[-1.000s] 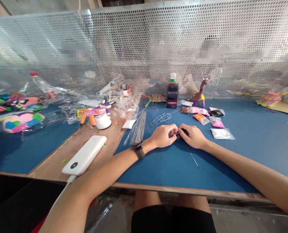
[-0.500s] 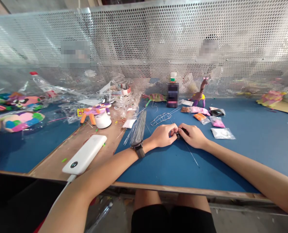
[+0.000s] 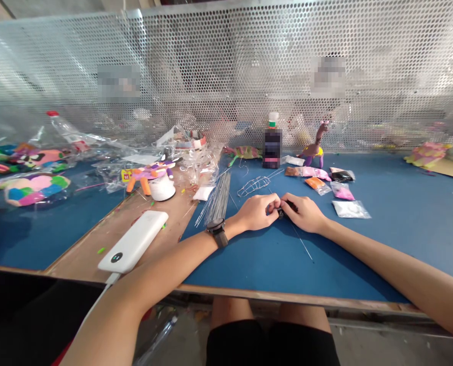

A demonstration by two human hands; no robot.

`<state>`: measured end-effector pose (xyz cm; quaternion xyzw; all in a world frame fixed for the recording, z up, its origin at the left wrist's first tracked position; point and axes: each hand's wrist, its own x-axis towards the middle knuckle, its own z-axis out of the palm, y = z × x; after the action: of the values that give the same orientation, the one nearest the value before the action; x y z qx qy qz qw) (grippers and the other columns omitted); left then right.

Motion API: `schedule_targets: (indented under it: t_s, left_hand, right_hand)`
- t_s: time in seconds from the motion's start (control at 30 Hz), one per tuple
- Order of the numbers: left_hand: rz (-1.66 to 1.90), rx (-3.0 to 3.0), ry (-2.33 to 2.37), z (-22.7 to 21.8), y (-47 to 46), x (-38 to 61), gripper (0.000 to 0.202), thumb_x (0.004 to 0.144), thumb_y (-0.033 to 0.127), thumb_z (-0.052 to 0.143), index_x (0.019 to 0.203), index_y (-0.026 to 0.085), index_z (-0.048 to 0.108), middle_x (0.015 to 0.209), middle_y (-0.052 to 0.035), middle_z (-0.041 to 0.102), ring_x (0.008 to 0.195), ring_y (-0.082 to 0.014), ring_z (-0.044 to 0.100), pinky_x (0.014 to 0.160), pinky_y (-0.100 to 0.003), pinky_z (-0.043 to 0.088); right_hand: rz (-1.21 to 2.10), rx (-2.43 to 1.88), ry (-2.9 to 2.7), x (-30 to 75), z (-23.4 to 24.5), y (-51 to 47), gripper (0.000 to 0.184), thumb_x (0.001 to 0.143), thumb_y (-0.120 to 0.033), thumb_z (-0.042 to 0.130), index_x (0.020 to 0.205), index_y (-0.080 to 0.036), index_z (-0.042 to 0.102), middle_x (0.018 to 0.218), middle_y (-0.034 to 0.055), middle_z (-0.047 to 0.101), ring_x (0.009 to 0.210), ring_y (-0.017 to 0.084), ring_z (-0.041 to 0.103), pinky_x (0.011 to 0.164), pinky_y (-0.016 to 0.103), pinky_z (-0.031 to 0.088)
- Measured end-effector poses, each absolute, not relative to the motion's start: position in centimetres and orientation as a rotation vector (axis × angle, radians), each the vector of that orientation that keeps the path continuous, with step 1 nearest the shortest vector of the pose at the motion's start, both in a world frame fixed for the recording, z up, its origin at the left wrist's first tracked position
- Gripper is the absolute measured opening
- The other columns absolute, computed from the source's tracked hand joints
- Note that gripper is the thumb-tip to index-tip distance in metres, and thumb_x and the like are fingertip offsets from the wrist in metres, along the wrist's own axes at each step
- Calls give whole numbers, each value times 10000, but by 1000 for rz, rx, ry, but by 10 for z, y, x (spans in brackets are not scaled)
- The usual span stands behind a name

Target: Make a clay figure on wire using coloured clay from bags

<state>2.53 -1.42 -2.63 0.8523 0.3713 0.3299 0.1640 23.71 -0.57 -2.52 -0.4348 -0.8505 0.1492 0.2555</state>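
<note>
My left hand [image 3: 259,211], with a watch on its wrist, and my right hand [image 3: 305,212] meet above the blue mat. Both are closed, fingertips together around a small black piece [image 3: 281,214] whose kind is mostly hidden. A thin metal wire [image 3: 304,245] sticks out below them toward the table's front edge. Just beyond my hands lies a wire frame [image 3: 253,186], bent into a long cage-like shape. A bundle of straight wires [image 3: 217,201] lies left of it. Small clay packets, including an orange one [image 3: 318,185] and a white one [image 3: 351,209], lie to the right.
A white power bank [image 3: 133,241] with a cable lies by my left forearm. Behind stand a dark bottle [image 3: 271,145] and a long-necked clay figure [image 3: 316,145]. More clay figures [image 3: 37,189] and plastic wrapping are at left. A perforated metal screen [image 3: 226,66] closes the back.
My hands keep nearly the same position and grip. At the left edge another person's arm has pulled back toward the edge, uncovering yellow pieces.
</note>
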Motion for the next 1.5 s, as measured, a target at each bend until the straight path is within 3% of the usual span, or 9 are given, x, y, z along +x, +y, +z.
schedule_targets:
  t_s: [1.5]
  left_hand:
    - [920, 2430, 1036, -26, -14, 25, 93, 823, 151, 590, 884, 212, 558, 680, 48, 560, 617, -120, 508, 625, -240, 395]
  right_hand:
    - [394, -1222, -2334, 237, -24, -5, 276, 1023, -390, 434, 925, -239, 643, 725, 15, 703, 625, 184, 604, 609, 285, 341]
